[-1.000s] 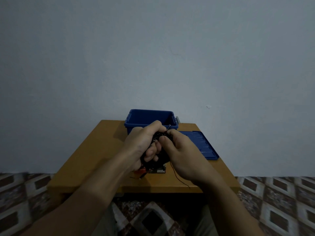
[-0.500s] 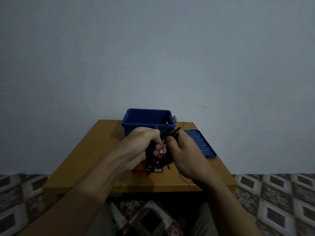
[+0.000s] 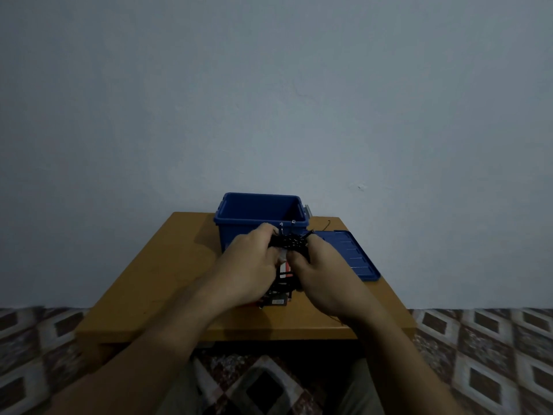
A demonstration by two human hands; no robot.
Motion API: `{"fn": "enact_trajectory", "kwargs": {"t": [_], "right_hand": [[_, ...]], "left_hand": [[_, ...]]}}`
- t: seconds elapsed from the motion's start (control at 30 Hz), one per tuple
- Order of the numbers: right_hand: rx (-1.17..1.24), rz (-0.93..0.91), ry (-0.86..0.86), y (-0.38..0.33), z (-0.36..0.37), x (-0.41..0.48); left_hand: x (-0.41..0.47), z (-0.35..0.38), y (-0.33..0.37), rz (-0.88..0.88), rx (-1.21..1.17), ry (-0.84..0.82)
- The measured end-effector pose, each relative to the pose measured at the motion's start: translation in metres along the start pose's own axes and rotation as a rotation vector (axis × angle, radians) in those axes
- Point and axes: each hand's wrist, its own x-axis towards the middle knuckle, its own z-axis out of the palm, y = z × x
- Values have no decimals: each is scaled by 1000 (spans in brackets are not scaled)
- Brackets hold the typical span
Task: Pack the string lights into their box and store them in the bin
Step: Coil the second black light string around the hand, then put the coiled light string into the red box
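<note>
Left hand [image 3: 251,262] and right hand [image 3: 321,275], fingers curled, gripped the string lights [image 3: 291,241] between them as a black coiled bundle, held just above a partly hidden box [image 3: 277,301] on the table [image 3: 161,271]. The bundle's long axis ran left to right, and a thin wire tail trailed far right. It was judged light, limp and snag-prone, best grasped around the whole coil. Beyond stood the open blue bin [image 3: 236,235], with its lid [image 3: 351,256] flat to the right.
</note>
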Motion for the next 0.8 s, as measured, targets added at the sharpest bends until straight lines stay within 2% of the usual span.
{"fn": "enact_trajectory", "kwargs": {"t": [0.13,0.3,0.53,0.67,0.8], "right_hand": [[-58,-14,61,6,10,-5],[-68,-2,47,10,15,-7],[48,-51,-1,13,-7,1],[3,-91,-107,10,-16,8],[-97,-132,-173,4,-21,14]], "left_hand": [[-1,1,-6,-13,193,-31],[-4,-3,-13,39,427,1],[-3,-15,-15,23,254,55],[-1,-24,-13,3,206,22],[1,-36,-4,7,293,6]]}}
